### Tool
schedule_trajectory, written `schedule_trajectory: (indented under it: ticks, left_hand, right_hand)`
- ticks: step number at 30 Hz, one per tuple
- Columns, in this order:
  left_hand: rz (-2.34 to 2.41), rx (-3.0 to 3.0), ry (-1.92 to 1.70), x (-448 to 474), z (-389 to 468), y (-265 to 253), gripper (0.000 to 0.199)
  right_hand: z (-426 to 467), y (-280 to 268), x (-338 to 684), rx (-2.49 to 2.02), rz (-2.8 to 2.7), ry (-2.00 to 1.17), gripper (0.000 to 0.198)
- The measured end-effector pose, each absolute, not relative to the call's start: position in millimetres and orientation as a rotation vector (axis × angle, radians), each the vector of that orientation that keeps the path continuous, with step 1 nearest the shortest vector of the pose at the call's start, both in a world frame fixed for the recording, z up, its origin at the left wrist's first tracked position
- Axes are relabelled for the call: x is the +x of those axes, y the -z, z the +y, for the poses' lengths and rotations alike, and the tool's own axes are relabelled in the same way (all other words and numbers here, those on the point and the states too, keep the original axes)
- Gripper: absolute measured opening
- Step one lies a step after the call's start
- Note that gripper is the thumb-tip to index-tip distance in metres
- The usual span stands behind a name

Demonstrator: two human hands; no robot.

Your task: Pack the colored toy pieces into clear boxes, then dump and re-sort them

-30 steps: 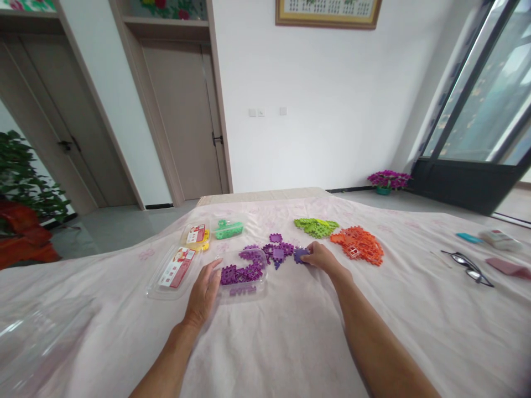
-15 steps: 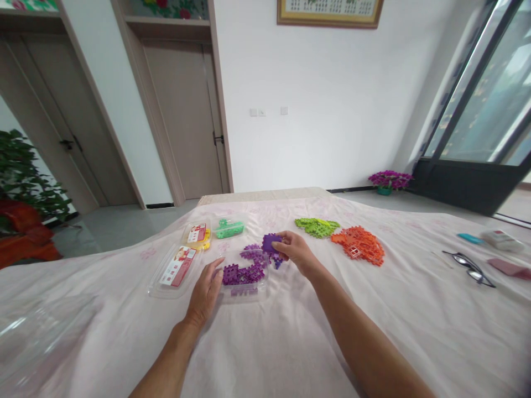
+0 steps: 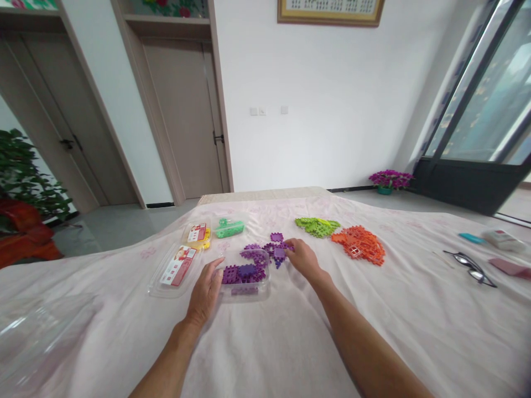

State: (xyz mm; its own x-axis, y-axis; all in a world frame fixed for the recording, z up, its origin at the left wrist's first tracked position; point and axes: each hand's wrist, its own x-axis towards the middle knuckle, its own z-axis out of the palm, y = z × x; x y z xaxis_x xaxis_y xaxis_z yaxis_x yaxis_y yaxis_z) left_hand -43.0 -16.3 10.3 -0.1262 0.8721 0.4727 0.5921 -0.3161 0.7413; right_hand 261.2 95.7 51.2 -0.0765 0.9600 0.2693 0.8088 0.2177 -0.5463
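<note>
A clear plastic box [image 3: 265,287] with purple interlocking tiles [image 3: 231,275] inside stands in front of me; a darker purple tile [image 3: 247,270] lies on top of them. My left hand [image 3: 206,290] grips the box's left side, thumb and fingers at its rim. Just beyond the right end of the box is a small heap of loose purple tiles [image 3: 267,251]. There my right hand [image 3: 302,257] has its fingertips closed on the edge of a purple tile [image 3: 280,252]. One more purple tile [image 3: 276,237] lies a little behind.
Orange pieces [image 3: 360,246] and lime-green pieces [image 3: 317,226] lie in piles to the right. On the left are a labelled clear lid [image 3: 172,273], a box with yellow pieces [image 3: 198,235] and a box of green pieces [image 3: 229,228]. Glasses [image 3: 470,268] rest far right.
The dark purple tile that my right hand held is now in the box. My right hand has moved slightly right and down to the loose tiles. My left hand stays put.
</note>
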Motion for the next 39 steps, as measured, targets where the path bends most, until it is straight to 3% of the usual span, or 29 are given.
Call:
schedule_trajectory:
  ticks: [6,19,25,31,39]
  left_hand:
    - [1.669,1.842,-1.414,-42,-17,-11,0.044]
    - [1.774,1.787,-1.472,-41,-18,-14,0.042]
    - [1.753,1.776,-1.462,-41,-19,-14,0.043]
    - [1.723,1.819,-1.472,-39,-20,-15,0.041]
    - [1.71,1.836,-1.46,-40,-21,-15,0.041]
  right_hand:
    - [92,-27,259,-1.555,-2.121,-0.153,0.049]
    - [111,-14,277,-1.737,-1.762,-0.244,0.059]
    - [111,-13,279,-1.786,-1.897,-0.226,0.056]
    - [111,-12,279,-1.745,-1.969,-0.211,0.064]
    - [117,-8,281,-1.599,-1.891,-0.225,0.055]
